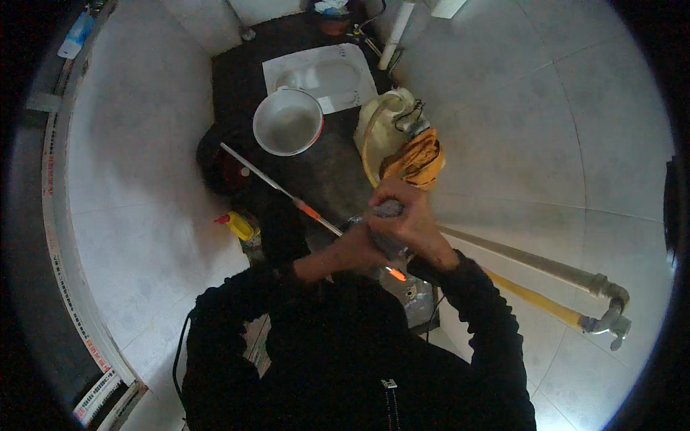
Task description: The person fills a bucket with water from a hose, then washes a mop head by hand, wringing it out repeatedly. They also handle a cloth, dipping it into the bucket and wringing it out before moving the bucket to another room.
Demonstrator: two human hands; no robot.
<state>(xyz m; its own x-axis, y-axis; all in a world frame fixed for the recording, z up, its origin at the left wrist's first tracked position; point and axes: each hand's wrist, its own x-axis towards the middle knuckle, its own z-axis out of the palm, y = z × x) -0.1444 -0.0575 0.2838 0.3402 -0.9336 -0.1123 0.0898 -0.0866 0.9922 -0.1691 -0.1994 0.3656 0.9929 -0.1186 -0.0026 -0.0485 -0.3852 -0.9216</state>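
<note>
Both my hands are together near the picture's centre, around a dark, roughly cylindrical object (389,208) that they largely cover; its kind I cannot tell. My right hand (412,221) wraps its upper part, with a greyish round end showing. Lower and to the left, my left hand (353,249) is closed against the same object. A pole with orange sections (259,173) runs diagonally behind my hands, from upper left to lower right. Just beyond my right hand lies an orange-brown cloth (414,156) on a cream plastic container with a hose (377,121).
A white bucket (288,123) stands before a white sheet (350,81) on the dark floor. A yellow bottle with a red cap (238,226) is at left. At right, a pipe (528,257) and a yellow hose (533,298) reach a metal tap (609,323) by the tiled wall.
</note>
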